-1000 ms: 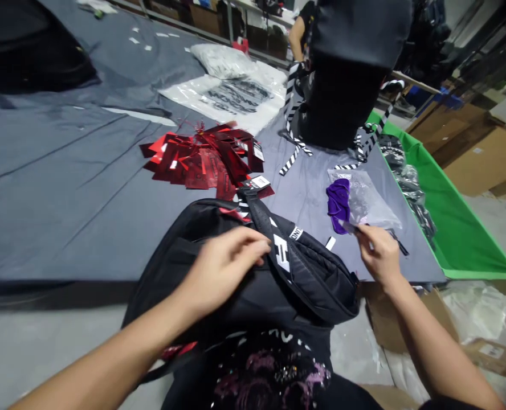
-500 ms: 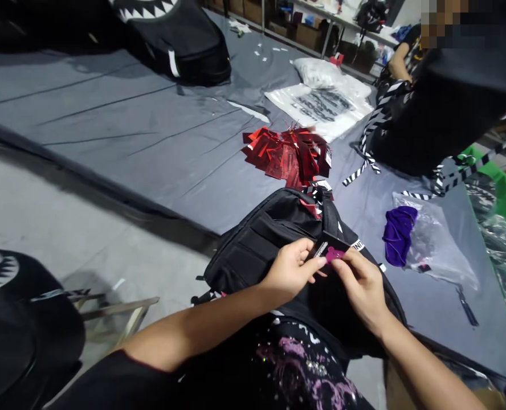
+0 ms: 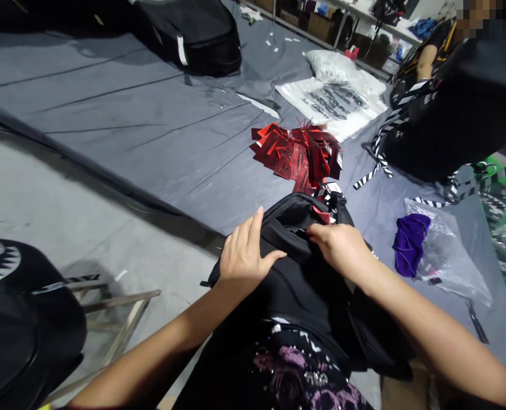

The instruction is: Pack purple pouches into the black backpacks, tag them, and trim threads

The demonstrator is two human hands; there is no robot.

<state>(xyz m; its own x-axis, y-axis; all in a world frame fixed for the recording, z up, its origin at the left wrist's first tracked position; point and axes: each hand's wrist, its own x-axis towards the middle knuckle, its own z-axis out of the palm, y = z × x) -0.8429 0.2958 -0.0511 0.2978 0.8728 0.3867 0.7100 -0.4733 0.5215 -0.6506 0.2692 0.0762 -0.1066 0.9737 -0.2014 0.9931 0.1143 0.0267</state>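
Note:
A black backpack (image 3: 296,285) leans on the table's edge in front of me, its upper pocket gaping. My left hand (image 3: 242,253) lies on the pack's left side, fingers stretched and thumb apart, holding nothing. At the pocket's opening, the fingers of my right hand (image 3: 336,245) are curled together, their tips hidden by the pocket edge. What they pinch, if anything, I cannot make out. The black card with the pink bear-shaped piece is out of sight. Just beyond the pack lies a fanned bunch of dark red tags (image 3: 300,154).
A purple folded cloth (image 3: 411,242) rests by a clear plastic bag (image 3: 453,256) at right. White plastic packaging (image 3: 334,102) lies farther back. Another black bag (image 3: 193,40) is at the far left, a black backpack (image 3: 26,319) at lower left. A person (image 3: 428,60) is at upper right.
The card with the pink piece has gone from view. My left hand has let go and moved left onto the backpack; my right hand has moved up to the pocket opening.

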